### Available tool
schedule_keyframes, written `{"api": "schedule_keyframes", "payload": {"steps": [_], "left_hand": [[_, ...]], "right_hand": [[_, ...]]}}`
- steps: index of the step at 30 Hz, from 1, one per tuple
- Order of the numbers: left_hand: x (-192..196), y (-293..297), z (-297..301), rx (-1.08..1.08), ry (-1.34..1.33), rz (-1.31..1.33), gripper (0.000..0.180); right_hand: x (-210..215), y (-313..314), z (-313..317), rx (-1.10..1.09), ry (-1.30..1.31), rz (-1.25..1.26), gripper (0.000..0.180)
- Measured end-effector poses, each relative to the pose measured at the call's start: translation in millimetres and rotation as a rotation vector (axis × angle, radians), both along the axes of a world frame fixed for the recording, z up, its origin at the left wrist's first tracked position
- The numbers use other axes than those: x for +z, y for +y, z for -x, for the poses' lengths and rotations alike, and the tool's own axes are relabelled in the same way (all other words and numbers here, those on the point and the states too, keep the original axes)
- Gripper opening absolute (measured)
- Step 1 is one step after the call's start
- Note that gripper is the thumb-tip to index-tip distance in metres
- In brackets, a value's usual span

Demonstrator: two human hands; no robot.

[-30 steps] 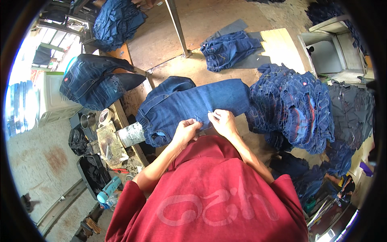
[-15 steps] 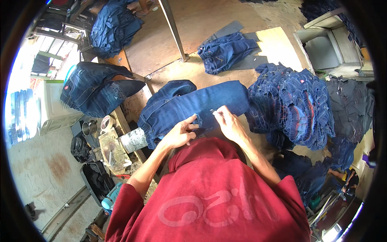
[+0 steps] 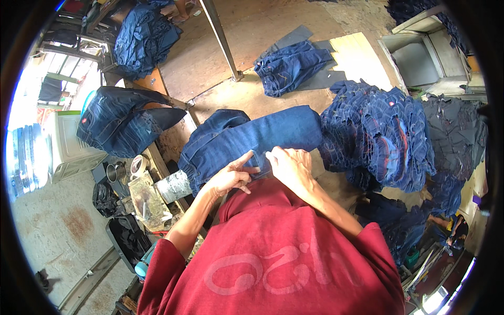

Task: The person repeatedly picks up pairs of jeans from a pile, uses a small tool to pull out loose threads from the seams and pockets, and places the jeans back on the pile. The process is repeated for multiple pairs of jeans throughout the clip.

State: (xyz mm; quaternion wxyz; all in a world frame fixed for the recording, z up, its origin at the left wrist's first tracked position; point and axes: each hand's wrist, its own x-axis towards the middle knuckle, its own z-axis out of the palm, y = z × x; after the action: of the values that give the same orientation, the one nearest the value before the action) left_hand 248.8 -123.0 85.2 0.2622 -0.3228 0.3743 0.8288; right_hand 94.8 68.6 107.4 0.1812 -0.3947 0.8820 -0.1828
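Dark blue jeans (image 3: 283, 128) lie stretched out in front of me, with one leg pointing right. They sit at the end of a pale, worn cylinder (image 3: 174, 186). At the near edge of that leg, my left hand (image 3: 230, 177) rests with its fingers apart, the index stretched out onto the denim. My right hand (image 3: 295, 169) is close beside it, thumb and fingers pinched together over the same spot. What the pinch holds, if anything, is too small to make out.
A thick stack of jeans (image 3: 375, 136) stands on the right, beside dark grey garments (image 3: 455, 134). Another pair of jeans (image 3: 126, 121) hangs over a ledge at left. Folded jeans (image 3: 294, 68) lie on the floor beyond, near a metal post (image 3: 221, 39). A tape roll (image 3: 139, 165) is at left.
My right hand has moved left along the leg, closer to my left hand, and stays pinched. My left hand has hardly moved, its index finger still stretched out.
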Motion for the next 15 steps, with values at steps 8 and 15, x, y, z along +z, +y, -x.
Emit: {"api": "schedule_keyframes", "payload": {"steps": [8, 15], "left_hand": [[-2.4, -3.7, -3.1, -0.05, 0.06, 0.3, 0.086], [-10.3, -28.0, -96.4, 0.078, -0.433, 1.844, 0.071]], "right_hand": [[-17.8, 7.5, 33.9, -0.075, 0.176, -0.039, 0.03], [-89.1, 113.8, 127.3, -0.682, -0.211, -0.362, 0.084]]}}
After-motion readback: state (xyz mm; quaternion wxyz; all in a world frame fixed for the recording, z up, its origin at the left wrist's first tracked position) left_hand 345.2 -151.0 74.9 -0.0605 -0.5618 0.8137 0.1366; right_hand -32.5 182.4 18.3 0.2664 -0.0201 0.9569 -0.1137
